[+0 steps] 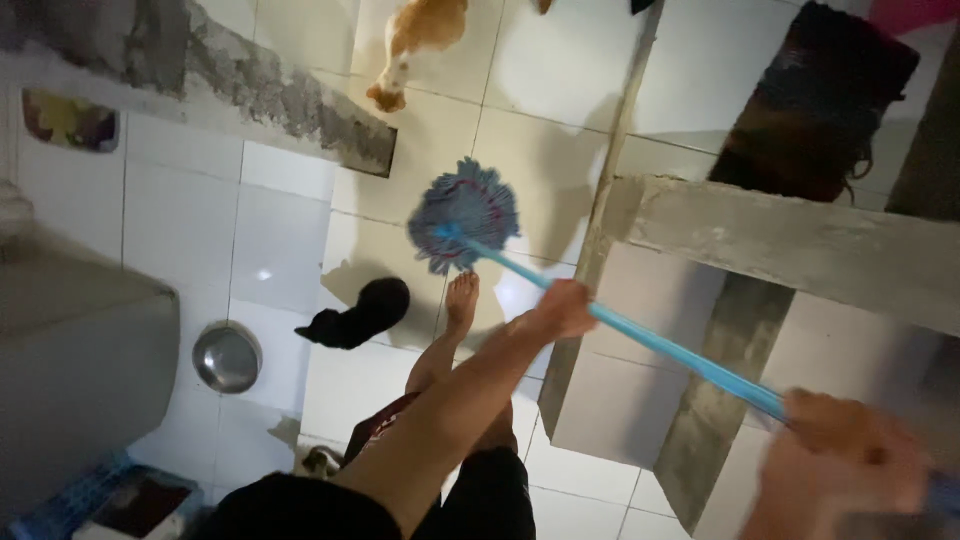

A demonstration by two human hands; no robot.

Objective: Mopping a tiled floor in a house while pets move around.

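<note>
Blue pole: the left hand (563, 308) has its fingers wrapped around the mop handle (640, 338) part way down.
Right hand (845, 465): it grips the top end, close to the camera, and looks blurry.
Long line: the handle runs from the lower right up to the mop head (463, 213).
Mop head: blue and fluffy, on the white tile floor (180, 220), just past the bare foot (461, 300).
Nearer hand: the left.
Hard to see: the handle's end is cut off, and the black cat (355, 313) is a dark shape.

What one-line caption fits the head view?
Both hands, left and right, grip a blue mop over white tiles.
</note>
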